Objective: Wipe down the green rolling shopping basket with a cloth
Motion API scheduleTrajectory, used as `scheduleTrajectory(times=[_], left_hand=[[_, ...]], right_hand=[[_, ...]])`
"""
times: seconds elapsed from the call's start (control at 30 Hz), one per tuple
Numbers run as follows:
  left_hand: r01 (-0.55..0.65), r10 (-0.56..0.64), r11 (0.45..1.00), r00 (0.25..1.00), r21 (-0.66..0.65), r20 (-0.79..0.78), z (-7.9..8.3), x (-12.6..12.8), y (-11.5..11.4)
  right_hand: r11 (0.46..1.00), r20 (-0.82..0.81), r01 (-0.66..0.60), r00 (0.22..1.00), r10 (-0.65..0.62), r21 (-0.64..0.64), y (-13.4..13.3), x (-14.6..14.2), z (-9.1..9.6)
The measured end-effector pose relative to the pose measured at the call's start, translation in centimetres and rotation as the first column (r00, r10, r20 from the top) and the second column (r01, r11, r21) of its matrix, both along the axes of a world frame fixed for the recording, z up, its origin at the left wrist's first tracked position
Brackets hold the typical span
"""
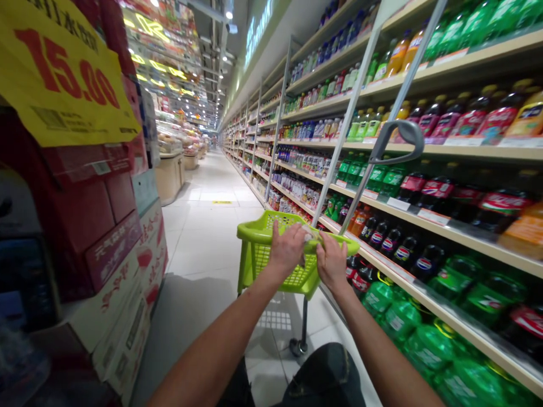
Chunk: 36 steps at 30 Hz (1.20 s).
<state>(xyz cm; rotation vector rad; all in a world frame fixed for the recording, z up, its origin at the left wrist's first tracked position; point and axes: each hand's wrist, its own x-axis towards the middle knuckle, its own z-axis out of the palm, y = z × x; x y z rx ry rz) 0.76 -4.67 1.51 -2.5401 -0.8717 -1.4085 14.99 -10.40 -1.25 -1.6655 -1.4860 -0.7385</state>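
Observation:
A bright green shopping cart (254, 233) with a latticed plastic basket stands right in front of me. My left hand (287, 247) is closed over the near rim, its thumb pointing up. Just to the right, my right hand (331, 260) has its fingers wrapped over the same rim. Between the two hands lies something small and whitish, too blurred to name. A metal leg of the cart runs down to a caster wheel (298, 347) near my knee. The inside of the basket is mostly hidden.
Shelves of bottled drinks (460, 195) line the right side, a grey hook-shaped handle (399, 141) jutting from an upright. Stacked cartons (123, 282) under a yellow price sign (63, 79) flank the left. A tiled aisle floor (203, 232) stretches ahead past wooden display stands (169, 175).

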Motion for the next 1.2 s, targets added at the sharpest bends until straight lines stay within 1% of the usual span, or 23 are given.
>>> scheduleTrajectory(times=[0.1, 0.13, 0.17, 0.2, 0.27, 0.33, 0.4, 0.5, 0.53, 0.57, 0.6, 0.7, 0.77, 0.83, 0.9, 0.97, 1.03, 1.13, 1.2], left_hand=[[-0.123, 0.132, 0.988, 0.988, -0.096, 0.086, 0.0, -1.7, 1.3], [-0.148, 0.16, 0.982, 0.982, -0.117, 0.101, 0.0, -2.0, 1.5], [-0.149, 0.162, 0.982, 0.982, -0.118, 0.101, 0.0, -2.1, 1.6], [-0.126, 0.134, 0.987, 0.987, -0.098, 0.086, -0.1, -1.9, 1.4], [-0.042, 0.043, 0.999, 0.999, -0.027, 0.027, -0.2, -1.0, 0.9], [-0.005, 0.005, 1.0, 1.0, 0.005, 0.002, -0.3, -0.7, 0.7], [-0.049, 0.05, 0.998, 0.998, -0.025, 0.035, -0.3, -1.5, 1.2], [-0.172, 0.184, 0.98, 0.976, -0.102, 0.119, -0.2, -3.7, 2.5], [-0.193, 0.208, 0.974, 0.969, -0.115, 0.132, -0.2, -4.1, 2.7], [-0.192, 0.207, 0.974, 0.97, -0.116, 0.131, -0.2, -4.1, 2.7], [-0.17, 0.182, 0.98, 0.976, -0.103, 0.116, -0.2, -3.8, 2.4], [-0.059, 0.061, 0.998, 0.996, -0.038, 0.06, -0.4, -2.3, 1.2], [-0.035, 0.037, 0.999, 0.998, -0.024, 0.057, -0.6, -2.2, 1.0], [-0.071, 0.075, 0.997, 0.994, -0.039, 0.082, -0.8, -3.3, 1.5], [-0.152, 0.16, 0.986, 0.978, -0.068, 0.135, -0.8, -4.7, 2.3], [-0.199, 0.211, 0.976, 0.963, -0.086, 0.17, -0.6, -5.2, 2.5], [-0.158, 0.165, 0.986, 0.976, -0.06, 0.139, -0.5, -4.0, 1.9], [-0.04, 0.039, 0.999, 0.998, 0.008, 0.058, -0.4, -0.8, 0.3], [-0.009, 0.008, 1.0, 0.999, 0.03, 0.041, -0.4, 0.3, -0.2]], right_hand=[[1.0, 0.018, 0.012, 1.0, -0.012, -0.005, 0.4, 0.5, -0.3], [1.0, 0.015, 0.015, 1.0, -0.015, -0.002, 0.5, 0.6, -0.4], [1.0, 0.006, 0.019, 1.0, -0.019, 0.003, 0.5, 0.7, -0.5], [1.0, -0.003, 0.024, 1.0, -0.024, 0.008, 0.6, 0.8, -0.5], [1.0, -0.005, 0.024, 1.0, -0.024, 0.009, 0.6, 0.8, -0.5], [1.0, 0.011, 0.012, 1.0, -0.012, -0.002, 0.5, 0.9, -0.5], [1.0, 0.021, -0.001, 1.0, 0.001, -0.011, 0.3, 1.0, -0.4], [1.0, 0.016, -0.005, 1.0, 0.004, 0.001, 0.1, 1.2, -0.5], [1.0, 0.012, -0.002, 1.0, 0.002, 0.014, 0.1, 1.2, -0.6], [1.0, 0.008, 0.0, 1.0, 0.0, 0.029, 0.0, 1.2, -0.6], [0.999, 0.003, 0.002, 1.0, -0.002, 0.042, 0.0, 1.2, -0.7], [0.998, 0.0, -0.004, 1.0, 0.004, 0.055, -0.1, 1.3, -0.7], [0.999, 0.005, -0.009, 1.0, 0.009, 0.054, -0.2, 1.6, -0.8], [0.998, 0.009, -0.014, 1.0, 0.014, 0.059, -0.3, 1.9, -0.9], [0.997, 0.008, -0.018, 1.0, 0.018, 0.072, -0.3, 2.0, -1.0], [0.996, -0.001, -0.016, 1.0, 0.016, 0.09, -0.2, 1.9, -1.1], [0.995, -0.01, -0.01, 1.0, 0.011, 0.104, -0.2, 1.6, -1.1], [0.996, -0.001, -0.014, 1.0, 0.015, 0.093, -0.2, 1.4, -1.1], [0.996, 0.01, -0.017, 1.0, 0.016, 0.088, -0.2, 1.4, -1.2]])
